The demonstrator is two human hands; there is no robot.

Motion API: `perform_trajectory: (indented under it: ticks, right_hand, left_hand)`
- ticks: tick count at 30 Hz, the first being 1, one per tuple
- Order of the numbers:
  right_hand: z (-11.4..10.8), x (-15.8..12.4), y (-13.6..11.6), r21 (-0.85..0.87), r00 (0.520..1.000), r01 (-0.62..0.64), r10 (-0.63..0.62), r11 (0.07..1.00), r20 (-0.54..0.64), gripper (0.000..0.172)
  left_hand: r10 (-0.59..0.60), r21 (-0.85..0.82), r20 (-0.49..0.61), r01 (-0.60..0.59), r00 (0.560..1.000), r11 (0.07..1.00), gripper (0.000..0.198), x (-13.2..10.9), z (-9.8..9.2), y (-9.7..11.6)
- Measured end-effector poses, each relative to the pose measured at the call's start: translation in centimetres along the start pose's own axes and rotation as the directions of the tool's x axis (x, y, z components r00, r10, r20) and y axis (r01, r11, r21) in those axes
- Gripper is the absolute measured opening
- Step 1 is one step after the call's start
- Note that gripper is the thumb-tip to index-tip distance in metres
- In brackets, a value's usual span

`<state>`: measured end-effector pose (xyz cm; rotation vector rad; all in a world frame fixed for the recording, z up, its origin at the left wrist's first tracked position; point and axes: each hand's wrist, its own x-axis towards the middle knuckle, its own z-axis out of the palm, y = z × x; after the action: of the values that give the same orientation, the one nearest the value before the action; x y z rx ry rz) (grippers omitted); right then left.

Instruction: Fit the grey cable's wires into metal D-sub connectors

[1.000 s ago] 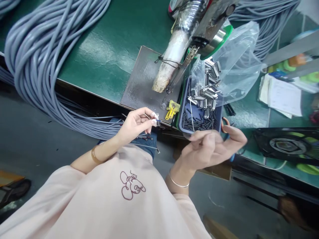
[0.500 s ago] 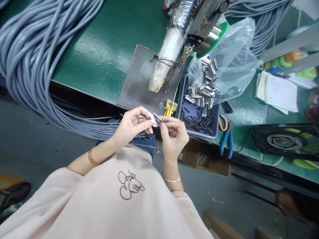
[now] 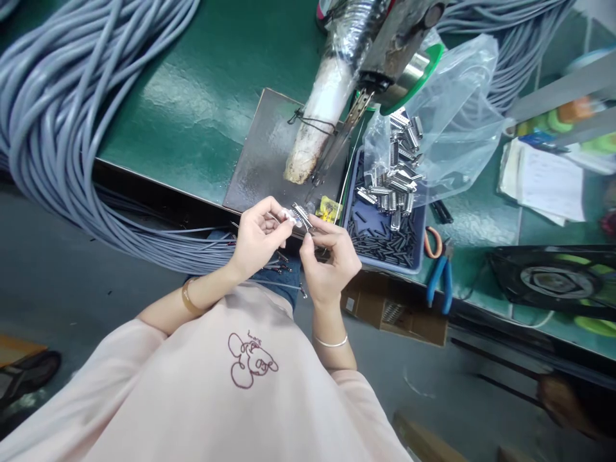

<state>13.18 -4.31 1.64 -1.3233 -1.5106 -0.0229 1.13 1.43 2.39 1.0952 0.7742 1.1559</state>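
My left hand (image 3: pixel 262 234) is closed in a pinch at the bench edge, on what looks like the wire end of a grey cable; its fingers hide most of it. Something white covers its fingertips. Close by, my right hand (image 3: pixel 332 260) pinches a small metal multi-pin connector (image 3: pixel 301 216) between thumb and index finger, touching the left fingertips. Past the hands, a soldering iron (image 3: pixel 344 125) is clamped over a dark metal plate (image 3: pixel 257 151). Several cable ends with small dark tips (image 3: pixel 283 262) lie across my lap.
A blue tray (image 3: pixel 421 247) holds short black tubes and a clear bag (image 3: pixel 452 147) of metal connectors. Blue-handled cutters (image 3: pixel 439 279), a black fan (image 3: pixel 553 279) and papers (image 3: pixel 543 179) are to the right. Bundled grey cables (image 3: pixel 52 109) hang over the left edge.
Both hands have moved slightly, the left one up and right. The metal connector has tipped upward and shows more clearly between the fingertips.
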Motion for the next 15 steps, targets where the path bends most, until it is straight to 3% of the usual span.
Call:
perform_trajectory:
  ticks: [15]
  right_hand:
    - [0.3,1.5,0.9,-0.018,0.999,0.051,-0.052,0.999,-0.016,0.018]
  left_hand:
    - [0.09,0.124,-0.062,-0.082,0.994,0.989,0.018,1.4,0.8,0.1]
